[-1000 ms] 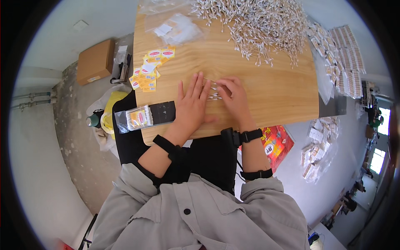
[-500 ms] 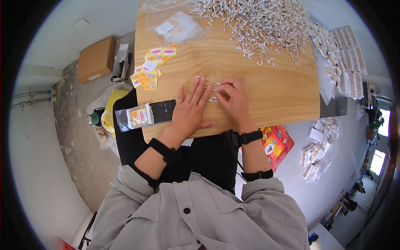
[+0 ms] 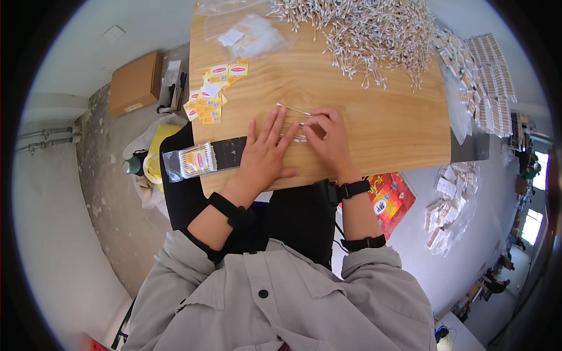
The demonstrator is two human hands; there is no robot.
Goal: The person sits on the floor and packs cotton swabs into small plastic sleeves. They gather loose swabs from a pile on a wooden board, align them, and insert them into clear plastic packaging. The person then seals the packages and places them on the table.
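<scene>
My left hand (image 3: 263,153) lies flat on the wooden table (image 3: 386,126) with its fingers spread. Under and beside those fingers are a few white-tipped cotton swabs (image 3: 297,138), partly covered. Thumb and forefinger of my right hand (image 3: 332,140) are pinched together on the tip of a cotton swab just right of the left fingers. One more swab (image 3: 294,109) slants above, from the left fingertips to the right hand's knuckles. Left of my left hand, a clear bag packed with a row of swabs and a yellow card (image 3: 198,160) rests on a black strip (image 3: 231,152).
A large heap of loose swabs (image 3: 380,41) covers the table's far right. Yellow-and-white cards (image 3: 209,98) and clear plastic bags (image 3: 257,36) lie at the left. Packed swab bundles (image 3: 494,82) stand beyond the right edge; a cardboard box (image 3: 136,83) sits on the floor.
The slanting swab has shifted slightly, its left tip now showing clear above the left fingertips. Both hands stay almost in place, the right still pinching.
</scene>
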